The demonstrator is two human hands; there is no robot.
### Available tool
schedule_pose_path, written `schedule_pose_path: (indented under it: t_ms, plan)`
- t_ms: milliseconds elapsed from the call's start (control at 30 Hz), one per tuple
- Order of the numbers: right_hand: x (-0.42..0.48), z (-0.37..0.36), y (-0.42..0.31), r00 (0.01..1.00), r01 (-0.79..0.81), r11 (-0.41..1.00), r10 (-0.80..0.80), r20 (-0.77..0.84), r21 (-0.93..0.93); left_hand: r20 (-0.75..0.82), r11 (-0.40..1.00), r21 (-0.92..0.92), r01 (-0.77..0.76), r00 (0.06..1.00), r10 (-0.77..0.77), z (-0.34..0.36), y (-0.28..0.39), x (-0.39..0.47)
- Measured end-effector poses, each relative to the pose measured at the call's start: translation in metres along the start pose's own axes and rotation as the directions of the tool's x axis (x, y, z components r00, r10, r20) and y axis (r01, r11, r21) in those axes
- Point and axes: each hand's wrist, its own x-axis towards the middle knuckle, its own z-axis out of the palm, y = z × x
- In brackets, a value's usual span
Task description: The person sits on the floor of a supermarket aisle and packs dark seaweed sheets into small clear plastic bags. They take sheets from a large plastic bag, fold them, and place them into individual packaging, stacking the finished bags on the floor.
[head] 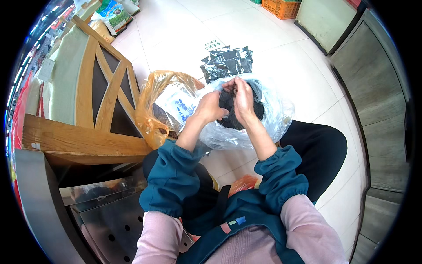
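Observation:
My left hand (208, 106) and my right hand (244, 99) come together over a clear plastic bag (277, 122) with its mouth spread wide. Dark loose granular material (257, 110) lies inside it. Brownish bits show between my fingertips, with the right palm turned inward. Under the left thumb is a dark, slightly shiny surface; whether it is a packet in my grasp is unclear. Just beyond the bag, several flat black plastic packets (227, 64) are piled on the floor. An orange translucent bag (146, 109) stands left of my hands, a white printed sachet (176, 104) on top of its brown contents.
A wooden frame with crossed slats (110, 95) rises close on my left, above a perforated metal panel (115, 217). Grey wood-look cabinet doors (379, 99) line the right. An orange crate (280, 8) and printed sacks (113, 16) stand farther off on the tiled floor (171, 33).

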Motion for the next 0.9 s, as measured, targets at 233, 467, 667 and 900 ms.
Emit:
schedule_pose_path:
  t_ms: [233,467,667,900]
  plan:
    - [0.038,-0.088,0.053,0.971,0.182,0.463,-0.224,0.085,-0.867,0.057,0.989,0.148,-0.011,0.998,0.003,-0.003,-0.002,0.001]
    - [0.005,-0.096,0.102,0.904,0.396,0.016,-0.182,0.387,-0.918,0.04,0.992,0.123,-0.006,0.999,0.001,-0.004,-0.008,-0.002]
    - [0.022,-0.095,0.09,0.971,0.203,0.228,-0.171,0.166,-0.952,0.038,0.992,0.122,-0.038,0.999,0.034,0.0,-0.005,0.0]
    - [0.013,-0.019,-0.002,0.991,-0.115,0.988,0.122,-0.061,0.105,0.028,0.999,0.041,-0.024,0.999,0.023,0.003,-0.005,-0.001]
